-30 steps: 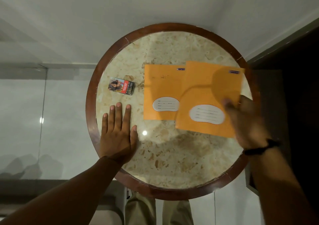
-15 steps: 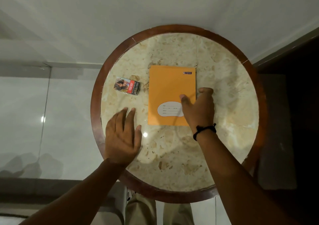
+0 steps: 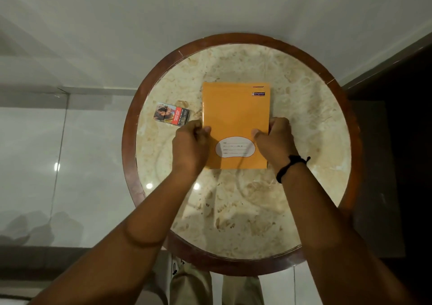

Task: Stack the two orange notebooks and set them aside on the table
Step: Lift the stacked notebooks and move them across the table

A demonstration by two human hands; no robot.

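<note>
Two orange notebooks (image 3: pixel 236 115) lie stacked as one pile on the round marble table (image 3: pixel 304 122), near its middle. The top cover shows a white name label and a small logo at its far right corner; a thin strip of the lower notebook peeks out at the far edge. My left hand (image 3: pixel 190 144) grips the pile's left edge, fingers curled around it. My right hand (image 3: pixel 274 141), with a black wrist band, grips the right edge, thumb on the cover.
A small printed cigarette pack (image 3: pixel 171 116) lies on the table just left of the notebooks, close to my left hand. The table has a dark wooden rim (image 3: pixel 129 141). Glossy white floor lies to the left, dark furniture to the right.
My right hand laid the second notebook on the first. My left hand left the tabletop and took the pile's left edge; the right hand shifted to the right edge.
</note>
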